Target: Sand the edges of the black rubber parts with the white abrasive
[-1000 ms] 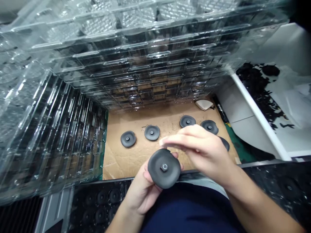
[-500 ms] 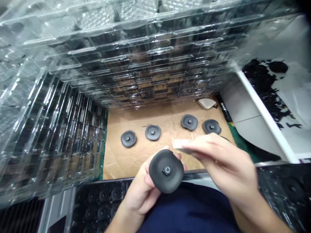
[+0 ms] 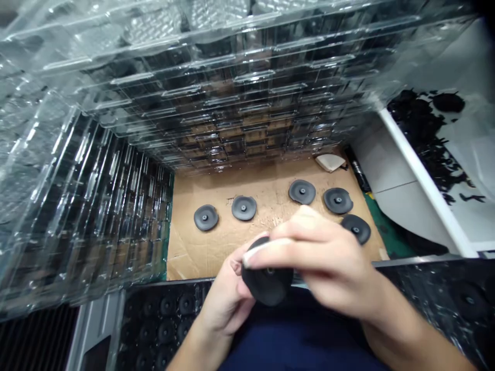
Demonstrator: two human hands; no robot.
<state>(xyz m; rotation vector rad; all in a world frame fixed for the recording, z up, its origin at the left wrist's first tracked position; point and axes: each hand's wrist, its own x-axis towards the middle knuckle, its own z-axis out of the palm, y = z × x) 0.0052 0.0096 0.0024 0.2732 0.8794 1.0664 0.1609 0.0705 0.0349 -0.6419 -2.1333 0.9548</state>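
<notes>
While your left hand (image 3: 222, 296) grips a black disc (image 3: 268, 289) by its edge, hub side facing up towards you, your right hand (image 3: 336, 260) reaches across from the other side, fingers bent over the disc's far half. Something pale (image 3: 258, 252) shows at those fingertips, a cover or a scrap of cloth perhaps; the blur hides which. Nor can you tell from here whether the right fingers press on the disc or float just above it, or whether they pinch anything.

So the step in hand looks like handwork on this one disc's upper face and rim. What the next move calls for, I'd judge, is a firm left hold and a light, level right touch, so that the disc doesn't tip in your fingers.

Beyond your hands, on the cardboard sheet (image 3: 216, 257), lie five loose discs: two ahead of your left hand, the nearer one (image 3: 244, 208) and its neighbour (image 3: 205, 217), and three past your right knuckles (image 3: 302, 191) (image 3: 337, 200) (image 3: 356, 229). Farther ahead sits a white wedge (image 3: 330, 162), in front of the stacked clear trays (image 3: 251, 77). Out to your right, black scraps (image 3: 417, 123) lie beyond a white partition (image 3: 429, 180).
</notes>
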